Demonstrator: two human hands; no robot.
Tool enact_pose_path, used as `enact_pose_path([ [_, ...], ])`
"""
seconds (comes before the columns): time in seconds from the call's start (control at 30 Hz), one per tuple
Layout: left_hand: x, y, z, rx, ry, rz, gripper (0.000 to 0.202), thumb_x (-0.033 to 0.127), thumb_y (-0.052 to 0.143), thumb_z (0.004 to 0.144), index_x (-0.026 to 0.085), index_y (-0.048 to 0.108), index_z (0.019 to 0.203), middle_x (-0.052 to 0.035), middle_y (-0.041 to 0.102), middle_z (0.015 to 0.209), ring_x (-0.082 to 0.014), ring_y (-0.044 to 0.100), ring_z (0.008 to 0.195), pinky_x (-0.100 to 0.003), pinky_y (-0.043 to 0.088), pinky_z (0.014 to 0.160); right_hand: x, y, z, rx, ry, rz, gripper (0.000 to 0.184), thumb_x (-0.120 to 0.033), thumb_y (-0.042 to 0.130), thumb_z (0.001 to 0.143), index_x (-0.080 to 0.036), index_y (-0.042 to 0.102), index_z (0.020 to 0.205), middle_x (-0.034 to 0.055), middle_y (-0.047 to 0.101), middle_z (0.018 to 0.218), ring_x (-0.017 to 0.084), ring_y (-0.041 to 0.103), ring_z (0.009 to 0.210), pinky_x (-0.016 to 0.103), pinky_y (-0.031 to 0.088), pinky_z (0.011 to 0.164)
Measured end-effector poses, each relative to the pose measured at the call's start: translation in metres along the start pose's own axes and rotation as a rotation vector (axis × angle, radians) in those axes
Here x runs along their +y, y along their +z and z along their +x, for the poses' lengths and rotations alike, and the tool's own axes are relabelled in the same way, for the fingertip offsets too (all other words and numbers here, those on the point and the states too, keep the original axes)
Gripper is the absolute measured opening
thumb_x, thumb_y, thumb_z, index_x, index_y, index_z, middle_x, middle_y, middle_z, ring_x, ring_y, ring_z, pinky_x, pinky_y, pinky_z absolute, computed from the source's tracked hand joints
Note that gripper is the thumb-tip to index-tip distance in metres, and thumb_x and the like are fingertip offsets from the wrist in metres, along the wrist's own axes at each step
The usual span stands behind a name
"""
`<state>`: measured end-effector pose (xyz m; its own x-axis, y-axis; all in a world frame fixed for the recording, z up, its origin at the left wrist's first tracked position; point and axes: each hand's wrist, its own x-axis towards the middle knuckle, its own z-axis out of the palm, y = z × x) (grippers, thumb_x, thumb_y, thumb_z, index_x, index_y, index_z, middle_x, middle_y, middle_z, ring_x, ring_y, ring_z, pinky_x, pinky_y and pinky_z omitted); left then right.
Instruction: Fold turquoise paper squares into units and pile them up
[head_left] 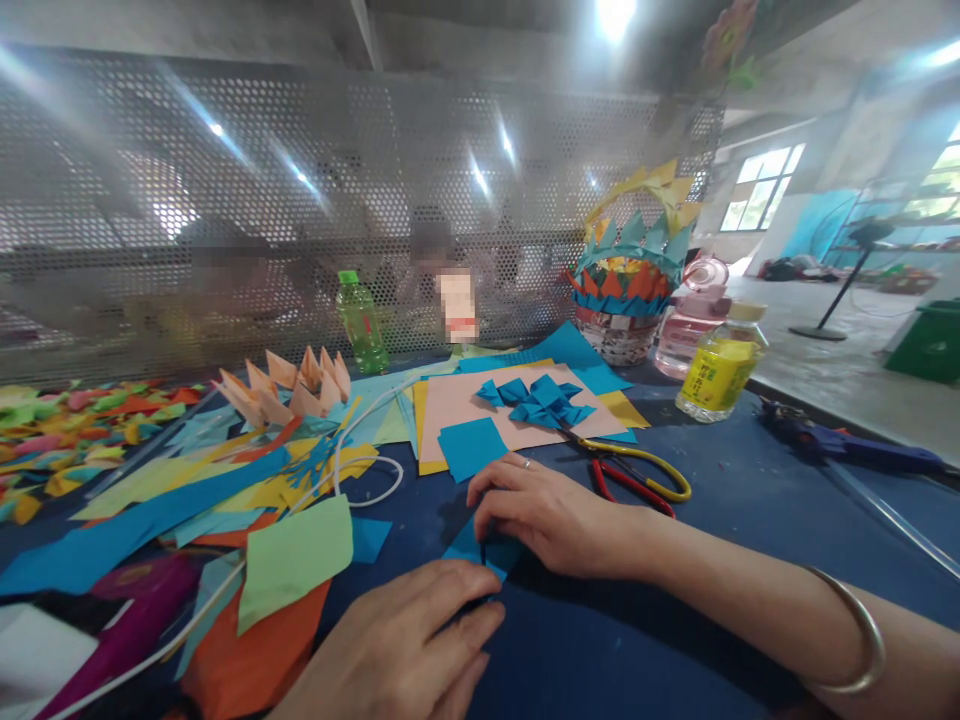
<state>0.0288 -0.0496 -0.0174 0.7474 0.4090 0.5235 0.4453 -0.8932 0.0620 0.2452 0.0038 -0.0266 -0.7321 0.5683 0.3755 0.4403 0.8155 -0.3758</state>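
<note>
A piece of blue paper [461,543] lies on the dark blue tabletop, partly hidden under my hands. My right hand [551,515] is over it with curled fingers, the fingertips pinching at the paper. From the near side, my left hand [409,635] meets its front edge, fingers bent and held close together; the fingertips are partly hidden. Just beyond my right hand lies a flat blue square [472,448], overlapping a pink sheet [442,400]. Several folded blue paper pieces [547,402] sit on that sheet. Scissors with red and yellow handles [637,478] rest right of them.
Paper strips, a green sheet [300,555] and a white cable [341,440] spread over the left side, near peach folded points [289,395]. A green bottle [361,325], a paper basket [619,330], a yellow-labelled bottle [721,365] and a glue gun [847,440] stand or lie farther out.
</note>
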Motion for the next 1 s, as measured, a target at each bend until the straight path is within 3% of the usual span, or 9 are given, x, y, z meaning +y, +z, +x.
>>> enact_pose_path([
  [0.13,-0.005,0.002,-0.001,0.054,0.024,0.043,0.029,0.015,0.042,0.093,0.020,0.070,0.095,-0.0026,0.074,0.094,-0.0146,0.070,0.089,-0.019,0.055,0.083,0.001,-0.005,-0.002,0.024,0.000,-0.002,0.021,-0.004,0.049,0.089,-0.017,0.064,0.091,0.0070,0.064,0.102,0.018,0.055,0.102,0.033,0.041,0.095],
  [0.27,-0.008,0.001,0.001,0.094,0.019,0.041,0.033,0.014,0.037,0.095,0.018,0.070,0.093,-0.0041,0.074,0.091,-0.0133,0.071,0.081,-0.018,0.056,0.077,-0.006,-0.008,-0.004,0.032,0.068,0.010,0.014,-0.008,0.053,0.088,-0.016,0.064,0.089,0.0042,0.066,0.084,0.017,0.057,0.086,0.029,0.044,0.083],
  [0.47,-0.009,-0.004,0.002,0.083,-0.024,0.081,0.035,0.012,0.035,0.094,0.018,0.070,0.097,-0.0051,0.074,0.094,-0.0142,0.071,0.085,-0.017,0.057,0.075,-0.016,-0.004,-0.008,-0.038,0.164,0.162,0.017,-0.008,0.052,0.084,-0.016,0.064,0.093,0.0017,0.067,0.082,0.012,0.059,0.071,0.021,0.045,0.068],
  [0.67,-0.012,-0.001,-0.003,0.096,-0.053,0.134,0.032,0.017,0.039,0.094,0.017,0.071,0.100,-0.0053,0.074,0.101,-0.0155,0.071,0.090,-0.019,0.057,0.080,-0.017,-0.002,-0.008,-0.053,0.159,0.206,0.024,-0.002,0.053,0.076,-0.017,0.064,0.091,-0.0011,0.065,0.077,0.010,0.057,0.066,0.018,0.044,0.064],
  [1.0,-0.013,-0.004,-0.001,0.091,0.020,0.118,0.029,0.018,0.043,0.095,0.019,0.071,0.099,-0.0022,0.076,0.098,-0.0145,0.072,0.090,-0.019,0.055,0.086,-0.016,-0.003,-0.008,-0.070,0.124,0.261,0.018,-0.004,0.053,0.084,-0.016,0.065,0.090,0.0013,0.066,0.082,0.011,0.060,0.073,0.019,0.046,0.070],
])
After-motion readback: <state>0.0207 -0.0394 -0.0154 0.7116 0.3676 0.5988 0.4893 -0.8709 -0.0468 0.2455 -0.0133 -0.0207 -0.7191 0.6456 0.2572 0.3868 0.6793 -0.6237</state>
